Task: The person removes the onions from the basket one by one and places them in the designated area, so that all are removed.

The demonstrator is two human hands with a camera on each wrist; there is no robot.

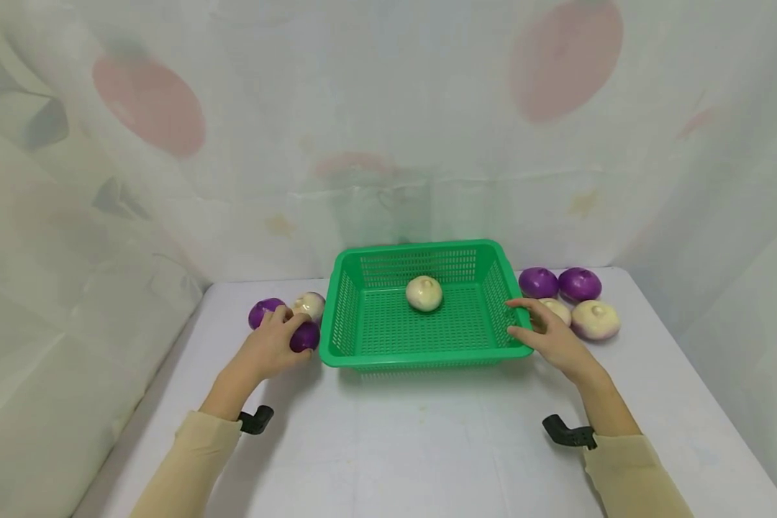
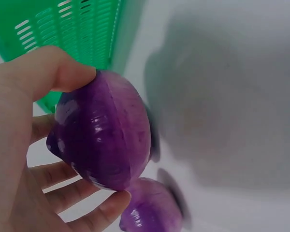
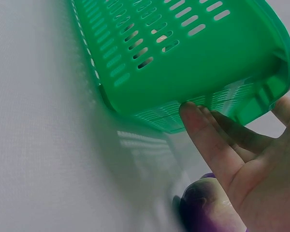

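Note:
My left hand [image 1: 273, 344] holds a glossy purple onion [image 2: 104, 130] just left of the green basket, thumb on one side and fingers on the other. A second purple onion [image 1: 264, 312] and a pale onion [image 1: 309, 306] are close beside that hand. My right hand [image 1: 557, 345] grips the right rim of the green plastic basket [image 1: 421, 356], with its fingers [image 3: 208, 140] against the outer side wall in the right wrist view. Inside the basket, near the middle, sits one pale onion [image 1: 424, 293].
Right of the basket, two purple onions [image 1: 579, 285] stand behind two pale ones [image 1: 596, 320], one partly hidden by the right hand. A white cloth covers the table [image 1: 421, 446]. A printed curtain [image 1: 388, 129] hangs behind, close to the table's back edge.

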